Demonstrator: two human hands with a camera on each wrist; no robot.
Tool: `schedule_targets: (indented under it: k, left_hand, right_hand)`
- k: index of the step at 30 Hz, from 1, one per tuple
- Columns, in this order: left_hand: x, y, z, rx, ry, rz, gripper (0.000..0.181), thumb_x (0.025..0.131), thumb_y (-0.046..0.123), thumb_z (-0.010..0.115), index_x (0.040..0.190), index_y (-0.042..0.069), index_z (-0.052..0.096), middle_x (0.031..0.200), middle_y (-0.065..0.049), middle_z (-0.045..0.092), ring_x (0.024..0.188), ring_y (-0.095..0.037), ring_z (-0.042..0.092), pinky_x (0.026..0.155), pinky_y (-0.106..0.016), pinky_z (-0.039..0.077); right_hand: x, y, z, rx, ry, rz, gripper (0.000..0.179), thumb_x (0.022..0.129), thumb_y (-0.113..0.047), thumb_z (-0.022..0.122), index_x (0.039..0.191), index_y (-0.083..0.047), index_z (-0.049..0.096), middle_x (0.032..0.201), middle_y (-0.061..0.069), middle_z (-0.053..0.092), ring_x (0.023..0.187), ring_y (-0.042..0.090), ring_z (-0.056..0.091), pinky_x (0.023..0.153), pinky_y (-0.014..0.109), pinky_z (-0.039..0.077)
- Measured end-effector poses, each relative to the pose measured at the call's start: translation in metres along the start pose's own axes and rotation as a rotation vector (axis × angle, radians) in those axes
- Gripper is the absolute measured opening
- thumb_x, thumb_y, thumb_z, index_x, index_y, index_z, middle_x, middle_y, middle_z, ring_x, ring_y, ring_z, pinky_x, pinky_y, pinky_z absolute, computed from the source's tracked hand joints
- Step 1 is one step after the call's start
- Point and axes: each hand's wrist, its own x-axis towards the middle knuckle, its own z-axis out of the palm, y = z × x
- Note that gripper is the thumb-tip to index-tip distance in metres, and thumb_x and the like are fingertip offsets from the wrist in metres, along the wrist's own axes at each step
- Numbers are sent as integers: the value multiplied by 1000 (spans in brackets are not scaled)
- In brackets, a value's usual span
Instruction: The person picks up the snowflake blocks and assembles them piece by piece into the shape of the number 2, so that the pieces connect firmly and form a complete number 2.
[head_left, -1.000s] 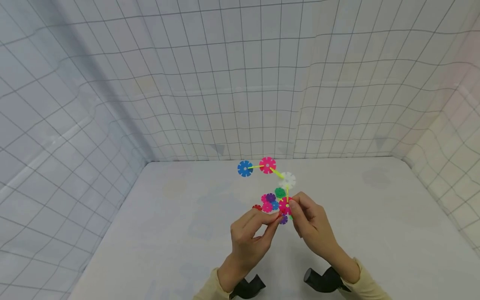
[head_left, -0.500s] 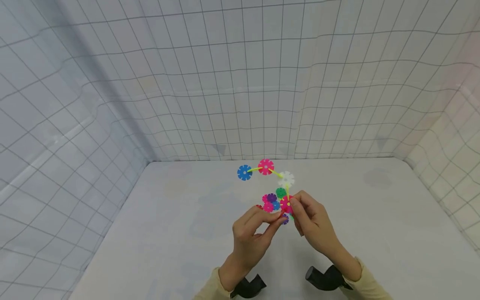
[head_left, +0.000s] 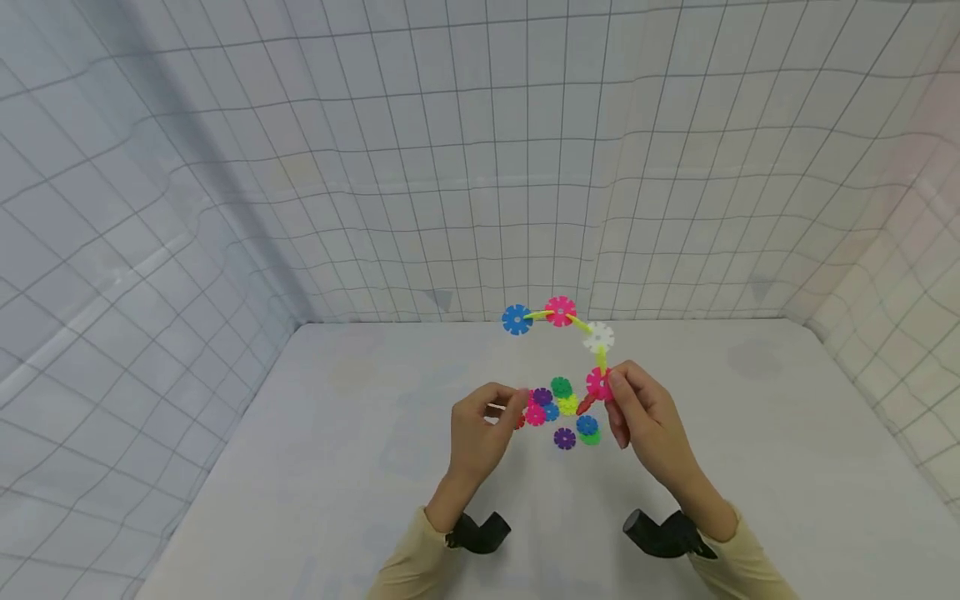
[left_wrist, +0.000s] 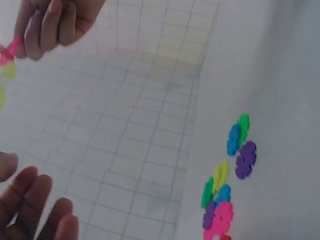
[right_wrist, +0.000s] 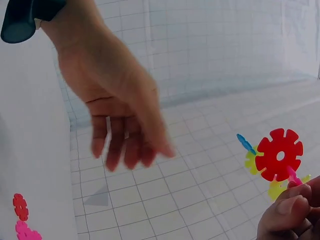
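My right hand pinches a pink notched snowflake disc at the lower end of a curved chain held above the table. Up from it run yellow linking discs, a white disc, another pink disc and a blue disc at the far end. A red disc is slotted into the pinched disc and appears edge-on in the head view. My left hand holds nothing, its fingers loosely bent, above the table beside the loose discs. In the right wrist view its fingers hang down, apart from the chain.
Loose discs lie on the white table between the hands: purple, blue, green, yellow, pink and red. Grid-patterned curtains enclose the table's back and sides.
My left hand has let go of the red disc and moved left. My right hand has shifted up and right with the chain, uncovering loose blue and green discs below.
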Motion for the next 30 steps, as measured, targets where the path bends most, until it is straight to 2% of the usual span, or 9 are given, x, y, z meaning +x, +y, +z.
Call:
schedule_targets:
  k: [2,5,8,10,13,16,18,22,30]
  left_hand:
    - [-1,-13,-1,66,-46,-148,12,89,20,68,85,9,70,74,4,66,69,-10,61,62,-26,53]
    - [-5,-32,-2,169,-149,-336,16,90,24,67,90,9,71,81,4,67,78,-14,61,67,-29,52]
    - [-13,-47,-2,255,-260,-449,17,89,26,68,94,10,72,88,1,67,83,-17,59,72,-32,49]
    - [-18,-54,-1,303,-331,-468,22,88,26,69,99,8,72,92,-2,66,86,-19,57,75,-35,47]
    - [-24,-60,2,380,-422,-462,36,87,30,70,113,5,67,100,-7,62,90,-22,51,76,-36,43]
    - [-28,-64,5,447,-469,-433,47,87,34,69,123,5,61,104,-10,56,93,-23,45,75,-37,41]
    - [-30,-66,6,476,-464,-412,47,86,33,70,122,6,61,102,-10,54,91,-23,42,73,-36,40]
    - [-35,-69,10,497,-404,-381,35,84,29,72,112,8,65,98,-8,52,89,-23,42,74,-36,40]
    - [-38,-73,14,473,-332,-409,27,81,26,76,102,11,66,95,-4,52,88,-21,43,74,-35,40]
  right_hand:
    - [1,0,-3,9,2,1,18,102,-2,37,89,-1,51,59,4,42,41,16,41,33,31,36]
    - [2,0,-6,17,3,7,19,102,-2,37,89,0,50,59,4,42,41,16,40,33,31,35]
    - [3,1,-8,29,0,17,19,102,-3,37,89,-1,50,59,5,41,41,17,40,33,30,35]
    - [3,1,-9,46,-10,20,19,102,-3,36,90,0,50,59,5,41,41,17,40,33,29,35]
    - [3,0,-12,85,-34,8,18,102,-2,36,89,1,48,60,5,41,41,17,40,33,30,34]
    - [3,-3,-14,117,-53,-2,17,102,-1,35,89,1,45,61,5,41,41,17,40,33,30,33]
    - [3,-5,-14,137,-60,-2,16,102,-1,35,89,1,44,62,5,41,42,17,40,33,31,33]
    - [3,-9,-14,201,-87,-12,17,102,0,33,88,2,42,62,5,39,41,17,38,32,32,31]
    - [0,-21,-18,401,-189,-12,20,103,0,28,91,-3,44,63,7,35,43,20,34,34,33,26]
